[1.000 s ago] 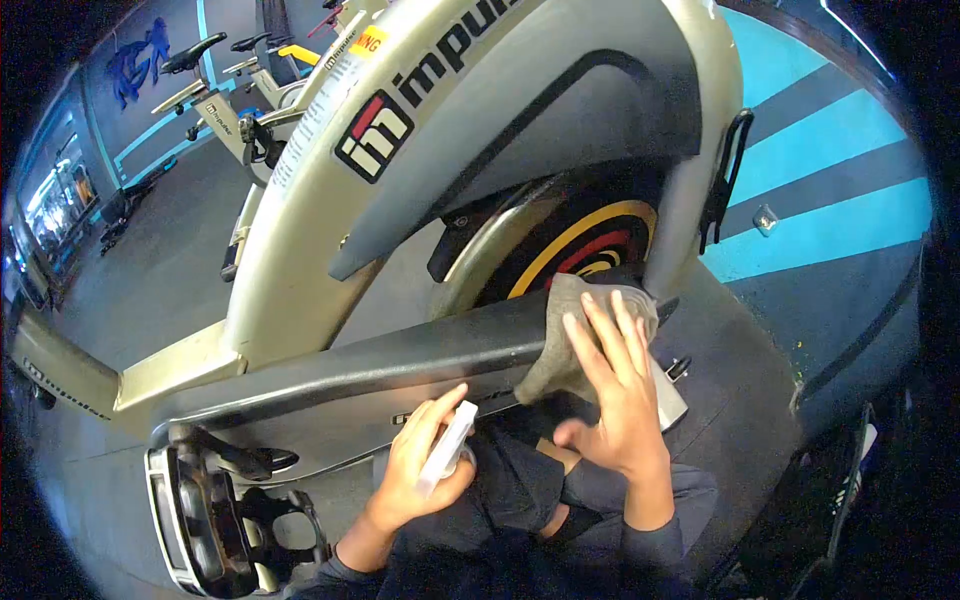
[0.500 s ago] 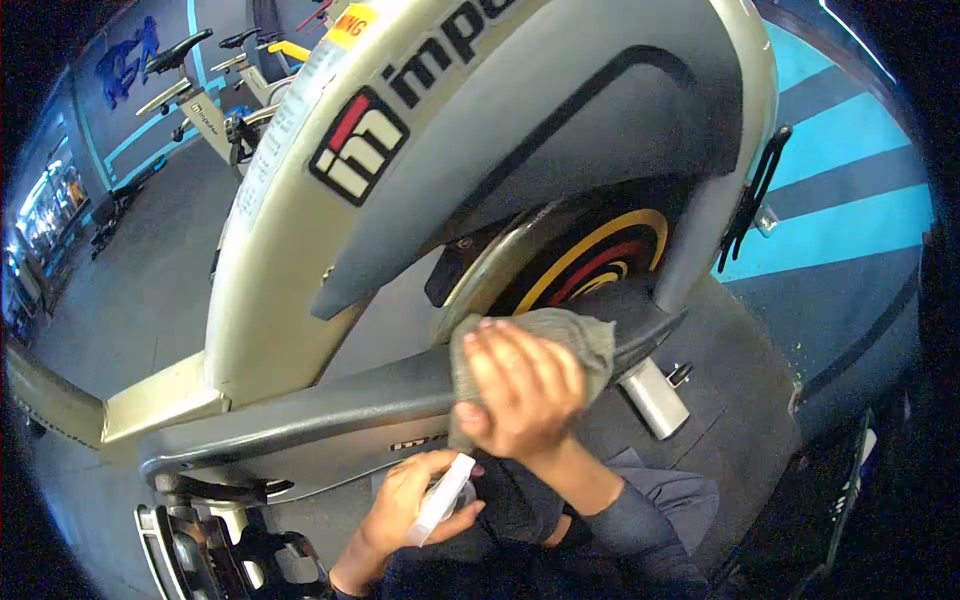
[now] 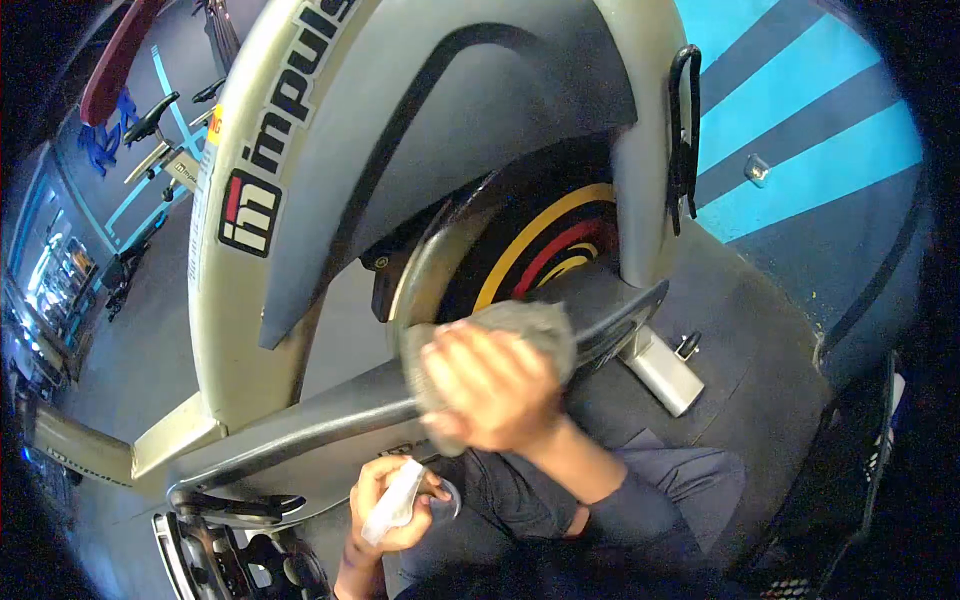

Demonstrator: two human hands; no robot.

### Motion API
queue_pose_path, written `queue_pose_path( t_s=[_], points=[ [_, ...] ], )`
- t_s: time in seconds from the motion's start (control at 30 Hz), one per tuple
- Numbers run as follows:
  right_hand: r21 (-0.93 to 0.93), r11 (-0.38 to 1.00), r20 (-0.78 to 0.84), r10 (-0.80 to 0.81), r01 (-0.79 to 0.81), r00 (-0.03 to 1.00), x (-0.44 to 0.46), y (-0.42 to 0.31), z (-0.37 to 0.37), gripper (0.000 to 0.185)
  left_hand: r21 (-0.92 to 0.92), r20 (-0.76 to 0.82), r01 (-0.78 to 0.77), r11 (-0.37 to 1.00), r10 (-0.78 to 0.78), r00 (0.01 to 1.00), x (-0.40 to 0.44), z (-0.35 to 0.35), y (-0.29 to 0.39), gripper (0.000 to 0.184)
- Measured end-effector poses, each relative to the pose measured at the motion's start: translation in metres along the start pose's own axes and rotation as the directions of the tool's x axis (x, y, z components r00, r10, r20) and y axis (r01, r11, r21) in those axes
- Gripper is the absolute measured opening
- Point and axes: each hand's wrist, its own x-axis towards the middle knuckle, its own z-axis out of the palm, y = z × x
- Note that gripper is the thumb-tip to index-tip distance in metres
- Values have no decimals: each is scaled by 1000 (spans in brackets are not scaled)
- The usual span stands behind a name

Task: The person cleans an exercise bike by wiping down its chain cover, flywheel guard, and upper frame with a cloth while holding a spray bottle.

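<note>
My right hand point(image 3: 490, 388) presses a grey-green cloth point(image 3: 545, 325) against the dark lower frame cover point(image 3: 340, 412) of an exercise bike, in front of the flywheel point(image 3: 540, 240). The hand is slightly blurred, its fingers bent over the cloth. Lower and to the left, my left hand point(image 3: 388, 505) is wrapped round a bottle with a white spray top point(image 3: 396, 502). Most of the bottle's body is hidden. The bottle is beside the cover, near my lap.
A pedal point(image 3: 240, 560) is at the lower left. The bike's silver stabiliser foot point(image 3: 665, 372) rests on the dark floor to the right. Another bike point(image 3: 165, 150) stands at the upper left. A blue-striped wall point(image 3: 790, 130) rises at the right.
My right hand, first spread over the cloth by the flywheel end, has moved left along the cover with the cloth, fingers now bent. My left hand has shifted slightly left and down. The view has turned.
</note>
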Motion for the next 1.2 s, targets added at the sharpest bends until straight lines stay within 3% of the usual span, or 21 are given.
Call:
queue_pose_path(
  t_s=[0.13, 0.2, 0.27, 0.33, 0.4, 0.5, 0.63, 0.73, 0.87, 0.97, 1.13, 1.2],
  points=[
    [29, 999, 20, 45, -46, 999, -30, 79, -31, 59, 122, 71, -10, 992, 1, 997, 7, -4, 3, 33],
    [121, 975, 4, 185, -185, 983, -41, 108, -37, 59, 154, 62, 7, 988, -17, 998, 9, -4, 7, 27],
    [85, 980, -18, 184, -182, 983, -44, 105, -32, 58, 253, 101, -124, 959, 102, 990, 7, -4, 4, 26],
    [44, 982, -34, 183, -181, 983, -44, 95, -32, 56, 203, 75, -130, 971, 117, 990, 4, -2, 0, 28],
    [-49, 956, -79, 286, -291, 955, -39, 74, -25, 52, 165, 98, -157, 974, 143, 985, 5, -3, 2, 31],
    [-78, 983, -62, 160, -164, 985, -26, 28, -4, 48, 187, 217, -299, 936, 257, 942, 6, -12, -5, 34],
    [-23, 998, -36, -63, 62, 997, 18, -48, 20, 47, 188, 240, -312, 931, 264, 934, -1, -19, -5, 31],
    [4, 998, -36, -56, 56, 998, 36, -87, 34, 45, 237, 244, -261, 936, 202, 948, -5, -16, 4, 32],
    [-32, 998, -91, -60, 58, 994, 33, -87, 37, 45, 202, 312, -224, 953, 154, 937, -2, -15, -3, 32],
    [-49, 987, -98, -157, 153, 983, 22, -64, 29, 47, 288, 336, -307, 907, 204, 919, 6, -11, 3, 27],
    [-137, 990, -120, -46, 29, 992, -3, -10, 15, 54, 215, 321, -232, 948, 156, 934, 13, -13, 0, 23],
    [-110, 993, -153, 13, -30, 988, -13, 17, 7, 57, 186, 358, -299, 936, 219, 908, 14, -15, -2, 34]
  ],
)
